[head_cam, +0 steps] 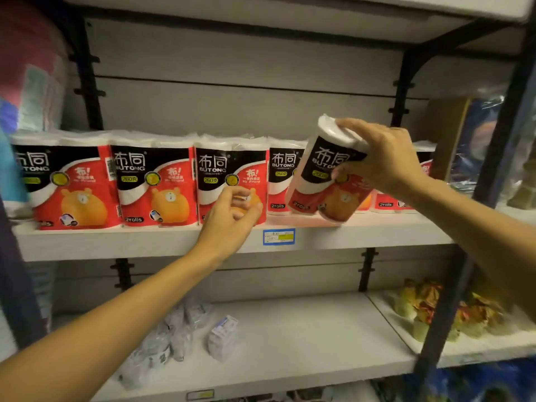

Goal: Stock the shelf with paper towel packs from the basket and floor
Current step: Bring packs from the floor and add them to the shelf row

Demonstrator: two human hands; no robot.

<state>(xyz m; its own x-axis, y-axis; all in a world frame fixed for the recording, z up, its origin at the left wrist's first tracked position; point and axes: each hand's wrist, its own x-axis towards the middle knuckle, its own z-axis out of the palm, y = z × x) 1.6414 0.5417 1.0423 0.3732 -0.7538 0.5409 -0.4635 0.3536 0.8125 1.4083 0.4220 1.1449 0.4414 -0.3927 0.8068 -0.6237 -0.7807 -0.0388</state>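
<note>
Seen from the head camera, a pack of paper towels is gripped near its top by the right hand, fingers curled over the white end and thumb pressed on the printed front. The pack is tilted, its top leaning right, its lower corner set down at the front lip of the shelf, just right of a blue price tag. Three packs are lined upright along the shelf's front edge to the left, sides touching. A fourth pack is set a little further back, and the tilted pack is held partly in front of it. Another pack is glimpsed behind the right wrist, near the black upright post.

The left hand is held empty in front of the third pack's lower right corner, fingers loosely bent and apart; whether it is touching the wrapper cannot be told.

Open room is left above the row, up to the underside of the next board. On the lower shelf, small wrapped items are scattered at the left, and much bare surface is left toward the right. Blurred goods are stacked on the neighbouring bay.
</note>
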